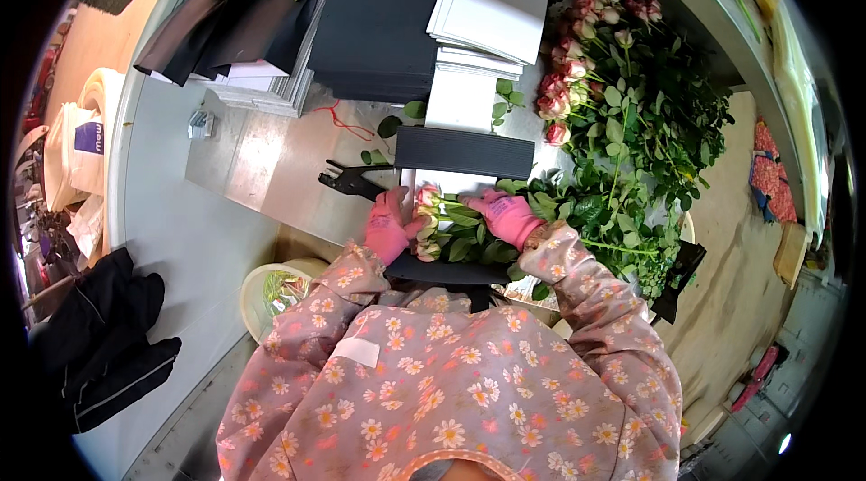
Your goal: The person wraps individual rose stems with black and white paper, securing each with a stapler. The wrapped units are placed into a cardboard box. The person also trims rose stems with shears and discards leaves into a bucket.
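Several pink-and-cream roses [426, 249] lie sideways in front of me, heads to the left and leafy stems to the right, over a white sheet [451, 182] and dark card. My left hand [388, 227], in a pink glove, rests beside the rose heads with thumb and fingers apart. Also pink-gloved, my right hand [507, 216] reaches in from the right; its fingers close around the stem of the upper rose. A dark ribbed strip [465, 153] crosses just beyond the hands. Left of it lies a black hand tool [352, 180].
Cut roses with pink heads [564, 89] and thick foliage pile up at the right. Farther back stand stacks of white card [492, 12] and black sheets [383, 21]. Dark sleeves [257, 30] sit at the far left. Below the table edge is a bucket [257, 296].
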`<state>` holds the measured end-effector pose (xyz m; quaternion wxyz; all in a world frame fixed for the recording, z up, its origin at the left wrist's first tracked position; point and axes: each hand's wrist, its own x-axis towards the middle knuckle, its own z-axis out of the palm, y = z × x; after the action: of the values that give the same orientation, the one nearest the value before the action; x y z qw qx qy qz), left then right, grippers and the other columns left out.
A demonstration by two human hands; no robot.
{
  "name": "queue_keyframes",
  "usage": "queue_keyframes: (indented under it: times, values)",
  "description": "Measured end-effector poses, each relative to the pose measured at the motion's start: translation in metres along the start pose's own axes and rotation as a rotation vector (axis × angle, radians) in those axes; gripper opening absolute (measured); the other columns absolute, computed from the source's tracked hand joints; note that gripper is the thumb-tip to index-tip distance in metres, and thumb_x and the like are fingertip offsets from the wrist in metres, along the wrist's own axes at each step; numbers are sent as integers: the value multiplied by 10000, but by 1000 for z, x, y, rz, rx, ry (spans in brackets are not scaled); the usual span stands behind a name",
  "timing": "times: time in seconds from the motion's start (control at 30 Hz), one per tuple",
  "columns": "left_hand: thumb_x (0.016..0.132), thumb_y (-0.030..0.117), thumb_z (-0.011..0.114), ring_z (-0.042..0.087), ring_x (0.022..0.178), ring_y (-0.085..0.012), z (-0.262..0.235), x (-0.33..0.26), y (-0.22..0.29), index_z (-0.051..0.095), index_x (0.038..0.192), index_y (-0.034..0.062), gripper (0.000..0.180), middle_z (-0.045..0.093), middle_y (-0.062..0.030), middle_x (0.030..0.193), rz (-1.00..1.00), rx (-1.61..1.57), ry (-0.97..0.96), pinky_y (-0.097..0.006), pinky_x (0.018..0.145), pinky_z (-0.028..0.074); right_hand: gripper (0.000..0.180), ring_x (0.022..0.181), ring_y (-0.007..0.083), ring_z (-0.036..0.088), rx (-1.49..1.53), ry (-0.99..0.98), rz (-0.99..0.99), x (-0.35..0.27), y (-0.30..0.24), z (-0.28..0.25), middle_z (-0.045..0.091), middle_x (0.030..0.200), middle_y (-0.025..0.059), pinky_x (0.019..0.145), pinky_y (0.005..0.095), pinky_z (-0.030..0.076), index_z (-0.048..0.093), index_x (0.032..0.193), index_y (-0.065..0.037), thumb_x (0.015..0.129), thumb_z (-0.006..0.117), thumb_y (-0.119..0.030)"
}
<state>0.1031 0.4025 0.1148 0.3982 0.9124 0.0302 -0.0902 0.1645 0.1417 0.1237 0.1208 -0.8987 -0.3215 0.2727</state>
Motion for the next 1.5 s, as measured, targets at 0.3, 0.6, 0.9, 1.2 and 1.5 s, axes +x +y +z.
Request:
queue_keyframes:
  times: [0.3,0.6,0.9,1.2,1.5]
  values:
    - [717,280,698,541,1007,-325,-31,50,31,567,1128,74,478,556,-140,1055,368,256,-444,-435,866,437,305,918,280,613,-59,197,-92,-11,-24,-57,591,986,106,714,408,507,615,1146,-213,848,557,-197]
    - [707,240,700,553,937,-339,-29,39,43,575,1121,94,457,550,-131,1076,440,271,-313,-443,796,467,276,894,386,644,125,1126,849,10,301,-196,677,941,198,802,454,511,668,1033,-78,866,563,-270]
    - [704,277,696,560,979,-338,-30,39,32,590,1108,88,459,569,-126,1080,380,277,-324,-431,817,470,264,766,268,638,207,842,665,-10,245,-241,661,957,141,685,394,525,626,1060,-83,848,600,-238]
    - [728,209,694,561,961,-331,-39,42,52,576,1125,78,433,564,-143,1067,485,360,-377,-434,822,471,268,670,40,523,875,1628,650,-352,89,-249,660,1092,74,507,166,369,581,1183,-24,926,574,-101]
    - [756,226,667,566,942,-312,-32,40,36,569,1116,83,399,560,-119,1051,579,345,-341,-421,818,473,238,709,83,567,807,1803,857,-514,250,-161,636,918,39,581,192,421,589,1169,-54,951,560,-144]
